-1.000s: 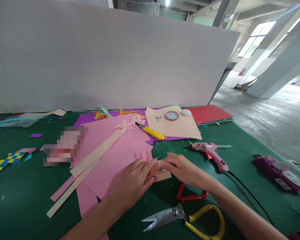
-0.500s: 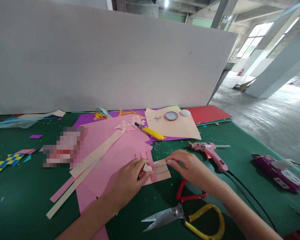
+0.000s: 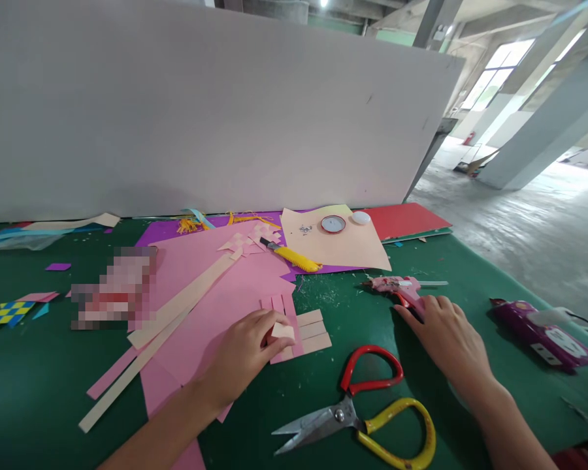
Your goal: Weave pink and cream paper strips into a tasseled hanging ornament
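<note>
My left hand point(image 3: 245, 352) rests on a small woven piece of pink and beige paper strips point(image 3: 298, 333), with the fingers curled and pinching a folded-up beige strip end. My right hand point(image 3: 445, 336) has reached to the right and lies over the handle of a pink hot glue gun point(image 3: 404, 287) on the green table point(image 3: 53, 391); its fingers bend down over the handle. Red-and-yellow-handled scissors point(image 3: 362, 411) lie in front, between my two forearms.
Pink sheets and long beige strips point(image 3: 181, 303) lie to the left. A yellow utility knife point(image 3: 294, 258), a beige sheet point(image 3: 343, 251) with a round tin point(image 3: 333, 224) and white lid, a purple power strip point(image 3: 543, 333) and a large white board point(image 3: 200, 111) behind.
My right hand left the woven piece and moved right onto the glue gun's handle. My left hand stayed on the woven strips.
</note>
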A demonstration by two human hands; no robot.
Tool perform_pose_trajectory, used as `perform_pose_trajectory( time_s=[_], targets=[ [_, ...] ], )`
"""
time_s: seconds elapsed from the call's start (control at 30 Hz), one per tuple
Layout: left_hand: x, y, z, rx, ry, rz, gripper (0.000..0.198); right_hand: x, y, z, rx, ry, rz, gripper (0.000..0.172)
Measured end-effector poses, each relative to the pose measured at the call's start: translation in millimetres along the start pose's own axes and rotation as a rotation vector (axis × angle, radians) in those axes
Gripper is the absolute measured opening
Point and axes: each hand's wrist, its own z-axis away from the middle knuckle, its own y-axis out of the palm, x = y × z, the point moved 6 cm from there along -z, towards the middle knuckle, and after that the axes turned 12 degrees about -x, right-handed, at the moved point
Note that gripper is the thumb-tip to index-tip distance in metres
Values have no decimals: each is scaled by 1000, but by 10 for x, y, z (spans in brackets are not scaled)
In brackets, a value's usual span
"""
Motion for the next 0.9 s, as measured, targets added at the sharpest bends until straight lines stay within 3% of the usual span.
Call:
perform_pose_trajectory(
  time_s=[0.1,0.2,0.37,0.53,0.9],
  targets=[
    [0,-11,-4,15,3,18,18,22,-78,-36,18,63,37,28],
    [0,-21,-18,28,7,22,21,154,-291,-51,3,78,-19,27],
    [0,-35,-39,44,15,14,26,656,-611,3,-49,-125,-207,30],
    [11,-32,-37,36,40,21,25,1053,-730,85,-122,-345,-267,24],
    [34,-21,-45,28,55,10,27,1162,-780,126,-127,-441,-256,20]
  ],
)
